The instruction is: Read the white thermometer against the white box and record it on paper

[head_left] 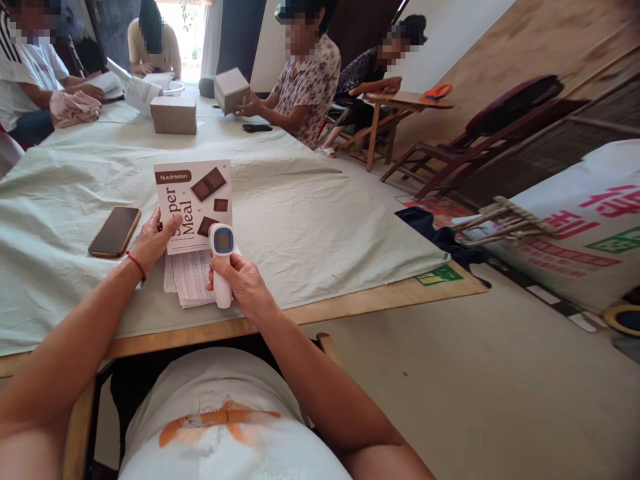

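My left hand (pixel 156 239) grips the left edge of an upright white box (pixel 220 175) printed with "NutriMotion" and "Meal" and pictures of brown chocolate pieces. The thumb lies across its front. In my right hand (pixel 245 283) is a white handheld infrared thermometer (pixel 223 291) with a blue-framed grey screen facing me. The thermometer stands in front of the box's lower right corner and hides part of it. Whether the two touch, I cannot tell. Beneath both lie printed paper sheets (pixel 193 283). A dark phone in a brown case (pixel 115 231) rests left of my left hand.
A pale cloth (pixel 310 220) covers the table, its wooden edge (pixel 350 300) showing near me. Farther back are a cardboard box (pixel 173 117), another phone (pixel 257 127) and several seated people, one holding a box (pixel 231 91). Chairs (pixel 480 127) and a large white sack (pixel 580 220) stand right.
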Motion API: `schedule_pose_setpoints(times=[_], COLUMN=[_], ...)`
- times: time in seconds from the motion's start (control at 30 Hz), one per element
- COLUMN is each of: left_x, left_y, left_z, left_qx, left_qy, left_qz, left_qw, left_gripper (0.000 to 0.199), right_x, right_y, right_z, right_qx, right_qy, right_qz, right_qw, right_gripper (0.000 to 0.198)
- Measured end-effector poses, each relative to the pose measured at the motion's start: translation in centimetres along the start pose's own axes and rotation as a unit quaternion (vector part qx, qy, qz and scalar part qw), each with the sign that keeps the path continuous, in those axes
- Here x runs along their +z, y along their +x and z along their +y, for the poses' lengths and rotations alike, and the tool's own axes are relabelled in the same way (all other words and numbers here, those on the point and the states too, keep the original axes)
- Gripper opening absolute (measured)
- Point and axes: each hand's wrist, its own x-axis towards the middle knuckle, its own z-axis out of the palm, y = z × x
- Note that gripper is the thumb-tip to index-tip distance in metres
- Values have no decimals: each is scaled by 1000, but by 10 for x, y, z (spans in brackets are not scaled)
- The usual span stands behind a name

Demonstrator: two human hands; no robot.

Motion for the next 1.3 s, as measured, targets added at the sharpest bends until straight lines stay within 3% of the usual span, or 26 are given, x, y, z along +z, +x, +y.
schedule_pose_setpoints(times=[0.23,0.33,0.4,0.5,0.63,0.73,0.8,0.87,0.93,1.0,1.1,1.23,1.3], left_x=[0,-3,-5,-9,-14,-18,-20,-22,-24,-24,-24,-28,-30], left_y=[1,1,2,2,1,0,-1,-1,0,0,0,3,11], left_z=[-1,-1,0,4,10,12,14,15,16,17,18,20,21], left_qx=[-6,-16,-25,-39,-57,-68,-74,-76,-73,-69,-60,-67,-73], left_qy=[-21,-39,-57,-66,-61,-63,-60,-57,-53,-44,-29,-25,-40], left_qz=[1,-9,-24,-48,-63,-72,-94,-120,-135,-138,-113,-80,-56], left_qw=[1000,999,998,996,995,993,991,988,987,987,991,994,995], left_gripper=[81,79,79,75,72,71,71,72,72,72,70,68,65], right_x=[0,-19,-42,-81,-116,-123,-120,-113,-100,-82,-59,-48,-49], right_y=[-16,-20,-18,-8,17,31,36,38,41,48,63,73,72], right_z=[-12,-29,-43,-62,-71,-71,-72,-75,-75,-72,-63,-56,-57], right_qx=[-48,-82,-121,-141,-55,12,31,5,-71,-145,-114,-71,-80], right_qy=[-38,-128,-220,-407,-651,-750,-787,-806,-798,-760,-736,-729,-734], right_qz=[-17,0,31,63,94,81,74,78,81,49,-31,-81,-113], right_qw=[998,988,968,900,751,656,612,587,594,632,667,676,665], right_gripper=[49,43,40,36,28,33,38,41,39,36,31,18,19])
